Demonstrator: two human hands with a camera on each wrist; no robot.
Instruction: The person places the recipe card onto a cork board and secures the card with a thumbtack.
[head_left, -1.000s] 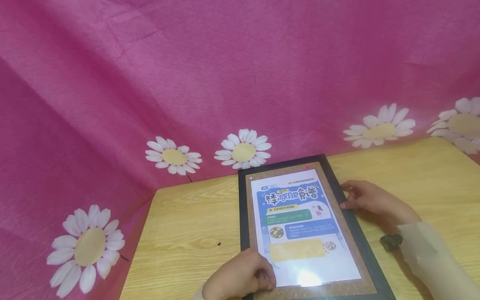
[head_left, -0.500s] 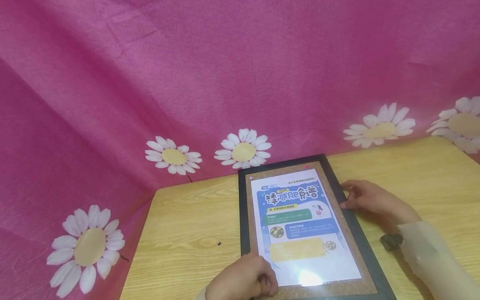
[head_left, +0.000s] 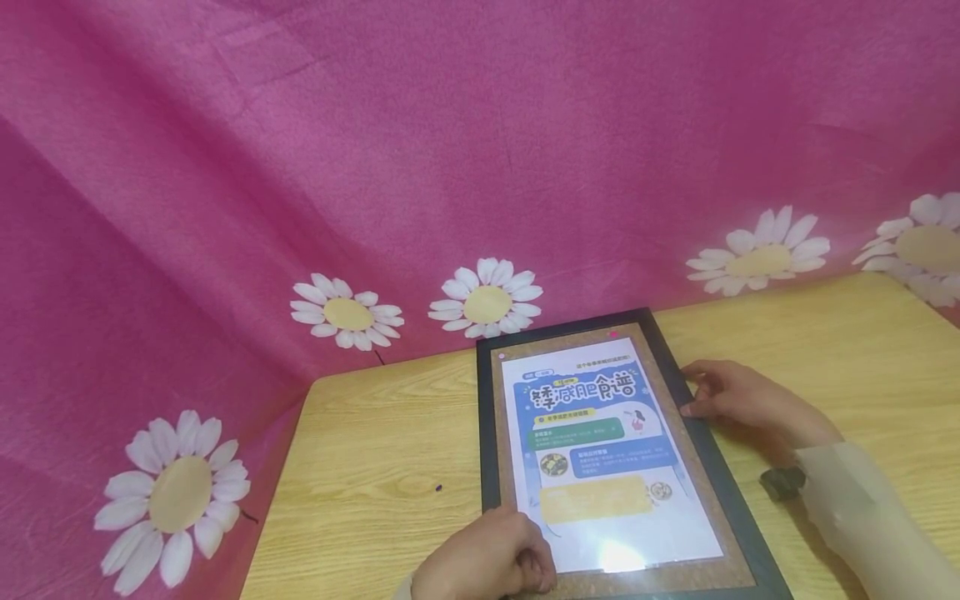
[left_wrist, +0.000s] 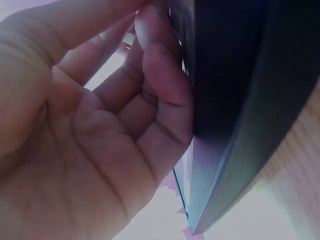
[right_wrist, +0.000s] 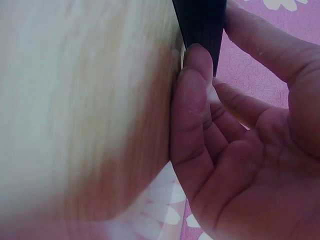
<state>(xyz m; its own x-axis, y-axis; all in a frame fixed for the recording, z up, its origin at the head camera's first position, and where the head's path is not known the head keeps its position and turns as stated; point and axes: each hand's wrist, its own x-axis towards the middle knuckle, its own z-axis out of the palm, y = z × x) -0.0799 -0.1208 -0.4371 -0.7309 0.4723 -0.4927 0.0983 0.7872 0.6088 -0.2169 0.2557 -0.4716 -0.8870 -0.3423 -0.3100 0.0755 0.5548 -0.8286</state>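
step: holding frame (head_left: 600, 450) flat | left hand (head_left: 483, 560) grips near edge | right hand (head_left: 738, 402) grips side edge | next: needs even lift

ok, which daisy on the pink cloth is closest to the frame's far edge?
The middle daisy, directly behind the black frame's far left corner. The daisy to its left sits further off, and the other printed daisies are far out at the sides.

A black-edged rectangular cork-bordered picture frame (head_left: 678, 392), holding a blue-and-white printed poster (head_left: 600, 450), is lying flat on the wooden counter (head_left: 375, 467).
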